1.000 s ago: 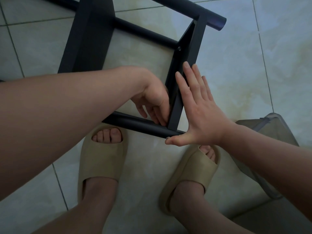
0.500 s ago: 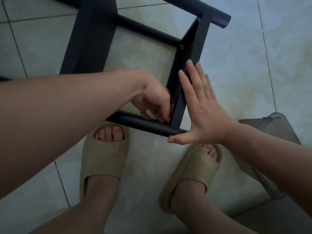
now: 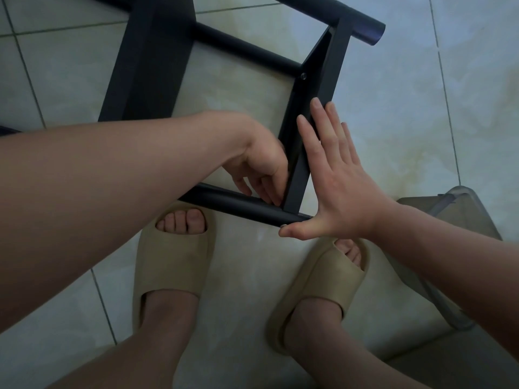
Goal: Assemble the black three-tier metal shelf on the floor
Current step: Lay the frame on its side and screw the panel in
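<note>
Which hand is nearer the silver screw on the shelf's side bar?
Right. The right hand lies flat against the side bar, its fingertips just short of the screw. The left hand is lower, fingers curled in the inner corner where that bar meets the near tube.

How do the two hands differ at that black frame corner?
The left hand reaches inside the shelf frame, fingers curled down into the corner; the right hand lies outside, fingers straight and flat against the bar. The left hand meets it with fingertips; the right hand spreads its thumb to the round tube end. Both touch the same corner.
</note>
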A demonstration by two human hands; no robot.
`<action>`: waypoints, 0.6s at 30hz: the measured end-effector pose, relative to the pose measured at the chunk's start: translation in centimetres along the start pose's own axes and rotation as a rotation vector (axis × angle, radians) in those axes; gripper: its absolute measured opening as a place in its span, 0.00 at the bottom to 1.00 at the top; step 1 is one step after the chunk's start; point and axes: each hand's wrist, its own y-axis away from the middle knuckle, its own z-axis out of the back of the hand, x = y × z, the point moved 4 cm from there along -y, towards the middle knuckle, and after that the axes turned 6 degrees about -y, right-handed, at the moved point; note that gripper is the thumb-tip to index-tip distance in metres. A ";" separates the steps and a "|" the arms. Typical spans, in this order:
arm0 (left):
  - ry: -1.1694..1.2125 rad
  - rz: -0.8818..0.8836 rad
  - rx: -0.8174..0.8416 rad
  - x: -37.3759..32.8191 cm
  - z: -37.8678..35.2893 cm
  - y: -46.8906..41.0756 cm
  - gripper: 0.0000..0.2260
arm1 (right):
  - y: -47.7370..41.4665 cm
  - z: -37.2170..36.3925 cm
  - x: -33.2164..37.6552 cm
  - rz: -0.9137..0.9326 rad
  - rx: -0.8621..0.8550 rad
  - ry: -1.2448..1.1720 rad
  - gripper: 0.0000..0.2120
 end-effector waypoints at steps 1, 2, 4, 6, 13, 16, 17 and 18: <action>0.010 -0.011 -0.001 0.0 0.0 0.0 0.09 | 0.0 0.0 0.0 0.000 -0.002 0.000 0.68; 0.021 -0.022 0.000 0.0 0.0 -0.1 0.11 | 0.0 0.0 0.0 0.000 -0.005 -0.001 0.68; 0.050 -0.040 0.005 0.2 -0.1 -0.1 0.14 | 0.0 -0.1 -0.1 0.003 -0.011 -0.005 0.67; 0.078 -0.054 0.017 0.3 -0.1 -0.2 0.14 | 0.0 -0.2 -0.1 0.007 -0.019 -0.002 0.67; 0.004 0.000 0.043 0.5 0.1 0.4 0.08 | 0.0 -0.3 -0.2 0.009 -0.023 0.010 0.68; -0.019 0.042 0.030 0.4 0.1 0.4 0.05 | 0.0 -0.3 -0.2 0.006 -0.020 0.001 0.67; -0.017 0.048 0.030 0.3 0.0 0.3 0.05 | 0.0 -0.2 -0.2 0.006 -0.019 -0.001 0.67; -0.012 0.051 0.030 0.2 0.0 0.3 0.05 | 0.0 -0.2 -0.2 0.006 -0.019 -0.003 0.67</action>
